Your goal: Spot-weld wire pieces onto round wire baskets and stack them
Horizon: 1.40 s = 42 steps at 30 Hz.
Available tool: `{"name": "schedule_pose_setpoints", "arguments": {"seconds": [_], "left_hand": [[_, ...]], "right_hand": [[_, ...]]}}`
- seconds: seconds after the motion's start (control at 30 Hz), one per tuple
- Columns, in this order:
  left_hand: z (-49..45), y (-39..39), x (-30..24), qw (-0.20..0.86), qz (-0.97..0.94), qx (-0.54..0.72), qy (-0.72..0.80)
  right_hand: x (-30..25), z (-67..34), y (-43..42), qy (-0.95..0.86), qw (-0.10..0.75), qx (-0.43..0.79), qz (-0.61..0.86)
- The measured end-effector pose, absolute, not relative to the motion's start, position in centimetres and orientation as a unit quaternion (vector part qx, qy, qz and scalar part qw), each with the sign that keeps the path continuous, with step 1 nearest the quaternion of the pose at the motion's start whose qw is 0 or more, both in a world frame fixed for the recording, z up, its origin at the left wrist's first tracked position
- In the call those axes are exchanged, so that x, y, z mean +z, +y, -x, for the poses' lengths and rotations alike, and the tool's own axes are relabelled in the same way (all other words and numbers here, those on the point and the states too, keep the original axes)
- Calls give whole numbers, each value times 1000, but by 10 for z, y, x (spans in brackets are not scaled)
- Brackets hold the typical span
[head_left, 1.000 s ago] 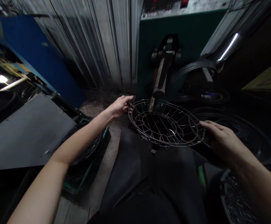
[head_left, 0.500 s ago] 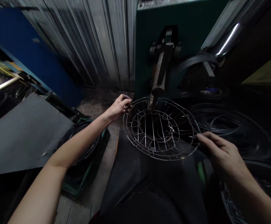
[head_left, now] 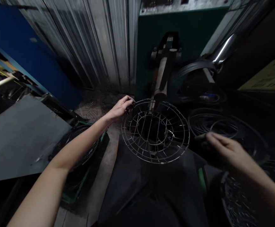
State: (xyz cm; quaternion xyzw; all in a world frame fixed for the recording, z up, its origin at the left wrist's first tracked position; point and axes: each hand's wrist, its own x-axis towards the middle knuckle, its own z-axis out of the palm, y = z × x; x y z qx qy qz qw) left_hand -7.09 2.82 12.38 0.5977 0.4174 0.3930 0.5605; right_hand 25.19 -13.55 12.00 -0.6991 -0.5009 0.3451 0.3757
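Wire fan guard [head_left: 155, 131] hangs tilted below the green machine's arm [head_left: 162, 77], pinched at its left rim by the left hand [head_left: 121, 108]; the right hand [head_left: 224, 150], loosely open, is clear. One-handed, it could slip.

The wire fan guard [head_left: 155, 130] sits before the welding machine [head_left: 175, 41], wire rings [head_left: 213, 126] to its right, a crate [head_left: 85, 157] to its left.

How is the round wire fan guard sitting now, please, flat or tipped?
Tipped: the round wire fan guard faces the camera, held at its rim by the left hand only.
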Motion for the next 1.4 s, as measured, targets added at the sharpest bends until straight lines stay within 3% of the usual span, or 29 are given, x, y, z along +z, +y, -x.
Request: {"name": "schedule_pose_setpoints", "arguments": {"seconds": [0.17,0.47,1.17,1.4], "left_hand": [[74,33,125,544,-622,387,409],[79,48,122,553,-635,360,401],[84,61,126,553,-672,311,382],[87,61,128,510,-683,332,404]], "right_hand": [[142,-261,-48,-567,404,249,673],[115,-225,68,-684,334,432,484],[86,-221,67,-676,368,464,439],[88,-215,61,-669,376,478,427]]}}
